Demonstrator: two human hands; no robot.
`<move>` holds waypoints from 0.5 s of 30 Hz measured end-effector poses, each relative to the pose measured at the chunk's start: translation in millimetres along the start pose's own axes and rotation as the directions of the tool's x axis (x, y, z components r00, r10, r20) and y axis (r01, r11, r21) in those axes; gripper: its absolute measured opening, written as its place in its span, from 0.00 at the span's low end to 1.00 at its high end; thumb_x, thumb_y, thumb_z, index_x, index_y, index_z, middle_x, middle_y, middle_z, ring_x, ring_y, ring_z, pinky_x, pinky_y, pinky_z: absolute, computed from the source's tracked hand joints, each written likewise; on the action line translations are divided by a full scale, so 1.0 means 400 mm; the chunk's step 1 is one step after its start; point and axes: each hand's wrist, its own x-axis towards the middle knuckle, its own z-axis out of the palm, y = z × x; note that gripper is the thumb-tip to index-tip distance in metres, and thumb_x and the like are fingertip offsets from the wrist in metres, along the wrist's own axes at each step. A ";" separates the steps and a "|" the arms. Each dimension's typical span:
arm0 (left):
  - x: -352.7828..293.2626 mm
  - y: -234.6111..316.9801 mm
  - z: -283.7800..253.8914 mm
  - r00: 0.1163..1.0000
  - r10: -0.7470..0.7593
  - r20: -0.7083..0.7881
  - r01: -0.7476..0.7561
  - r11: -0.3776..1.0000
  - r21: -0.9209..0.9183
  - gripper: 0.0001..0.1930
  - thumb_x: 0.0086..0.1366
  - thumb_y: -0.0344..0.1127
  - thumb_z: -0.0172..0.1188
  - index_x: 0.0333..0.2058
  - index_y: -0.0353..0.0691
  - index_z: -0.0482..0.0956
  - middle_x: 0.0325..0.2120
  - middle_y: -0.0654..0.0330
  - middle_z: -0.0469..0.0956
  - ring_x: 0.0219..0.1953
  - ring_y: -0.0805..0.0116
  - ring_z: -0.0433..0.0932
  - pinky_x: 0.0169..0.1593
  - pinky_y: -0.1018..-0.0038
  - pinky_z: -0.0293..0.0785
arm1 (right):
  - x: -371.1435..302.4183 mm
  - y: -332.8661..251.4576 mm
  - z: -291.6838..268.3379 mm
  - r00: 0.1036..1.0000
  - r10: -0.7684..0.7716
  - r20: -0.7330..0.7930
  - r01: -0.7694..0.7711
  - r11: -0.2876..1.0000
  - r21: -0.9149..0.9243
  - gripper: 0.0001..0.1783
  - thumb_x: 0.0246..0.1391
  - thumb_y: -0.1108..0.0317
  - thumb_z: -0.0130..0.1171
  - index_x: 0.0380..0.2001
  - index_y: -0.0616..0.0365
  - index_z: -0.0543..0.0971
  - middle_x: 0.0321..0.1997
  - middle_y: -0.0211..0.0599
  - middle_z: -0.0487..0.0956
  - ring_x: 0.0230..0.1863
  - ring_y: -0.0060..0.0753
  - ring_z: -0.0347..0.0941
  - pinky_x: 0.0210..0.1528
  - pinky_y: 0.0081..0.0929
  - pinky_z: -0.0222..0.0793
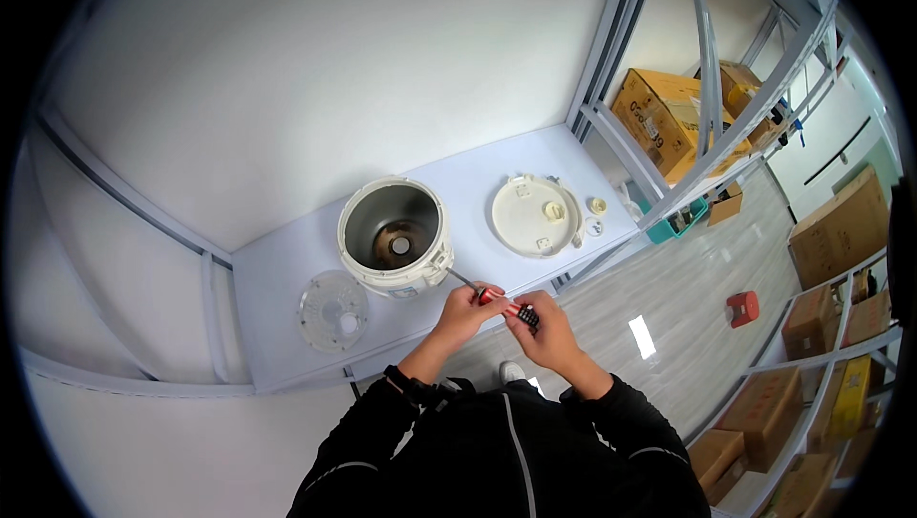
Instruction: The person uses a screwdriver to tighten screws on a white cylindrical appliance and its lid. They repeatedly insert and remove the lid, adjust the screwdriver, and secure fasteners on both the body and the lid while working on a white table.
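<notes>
A screwdriver (490, 296) with a red and black handle slants between my two hands. My left hand (462, 317) is closed around the front of the handle, by the shaft. My right hand (546, 334) grips the handle's black rear end. The shaft points up and left to the right side of a white rice cooker body (390, 283), near the hinge part on its rim; whether the tip touches is too small to tell. The cooker stands upright without its lid, its grey inside showing a brown-stained bottom with a round centre piece.
On the white bench (468, 193) lie a round cream lid cover (519, 226), two small round parts (597, 205) to its right, and a translucent disc (320, 312) left of the cooker. Grey frame posts (611, 40) flank the bench. Cardboard boxes (759, 413) fill shelves at right.
</notes>
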 end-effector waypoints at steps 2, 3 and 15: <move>-0.007 0.002 0.003 0.998 0.067 0.019 -0.065 0.996 -0.063 0.21 0.72 0.30 0.69 0.60 0.27 0.78 0.52 0.51 0.85 0.54 0.65 0.84 0.61 0.67 0.80 | -0.006 0.011 0.006 0.889 0.438 0.133 -0.455 0.817 0.355 0.18 0.71 0.65 0.64 0.56 0.64 0.75 0.40 0.41 0.84 0.34 0.33 0.83 0.37 0.32 0.78; -0.016 0.014 0.007 0.996 0.084 0.020 -0.082 0.992 -0.097 0.22 0.71 0.30 0.69 0.60 0.27 0.78 0.52 0.51 0.85 0.55 0.64 0.84 0.62 0.67 0.79 | 0.002 0.011 -0.001 0.850 0.485 0.207 -0.526 0.754 0.394 0.17 0.73 0.64 0.61 0.56 0.64 0.75 0.40 0.40 0.84 0.32 0.30 0.82 0.36 0.31 0.78; 0.022 -0.018 -0.026 1.000 -0.016 -0.012 0.016 0.998 0.063 0.16 0.73 0.29 0.67 0.55 0.30 0.81 0.47 0.53 0.87 0.48 0.66 0.86 0.56 0.67 0.83 | 0.021 -0.036 -0.011 0.992 -0.115 0.052 0.119 0.990 -0.078 0.26 0.59 0.66 0.76 0.57 0.60 0.77 0.44 0.44 0.85 0.35 0.34 0.81 0.36 0.29 0.77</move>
